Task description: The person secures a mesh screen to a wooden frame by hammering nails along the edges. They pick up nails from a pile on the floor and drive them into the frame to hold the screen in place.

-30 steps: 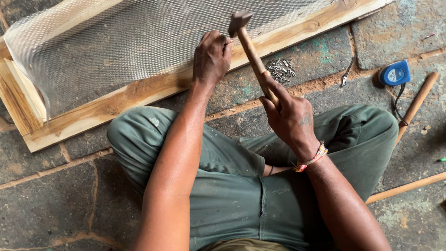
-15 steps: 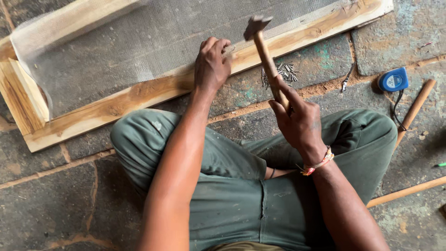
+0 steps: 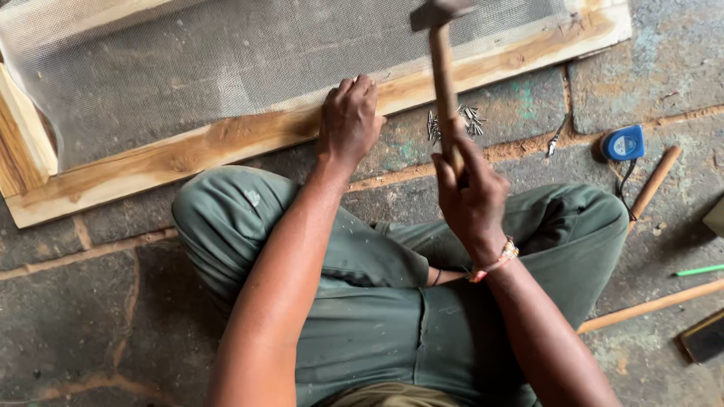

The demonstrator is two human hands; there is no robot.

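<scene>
My right hand (image 3: 471, 192) grips the wooden handle of a hammer (image 3: 441, 71), whose metal head is raised near the top of the view. My left hand (image 3: 348, 120) rests with curled fingers on the near rail of a wooden frame (image 3: 188, 154), at the edge of the grey wire mesh (image 3: 226, 60) stretched over it. Whether a nail is pinched between the fingers is hidden. A small heap of nails (image 3: 456, 120) lies on the stone floor just right of my left hand. I sit cross-legged in green trousers.
A blue tape measure (image 3: 623, 143) lies on the floor at right, with a wooden handle (image 3: 653, 181) beside it. A long wooden stick (image 3: 652, 305), a green pencil (image 3: 697, 270) and a dark flat object (image 3: 703, 337) lie at the far right.
The hammer has swung upward and away from the frame, its head now higher in the view. My left hand stays on the frame rail.
</scene>
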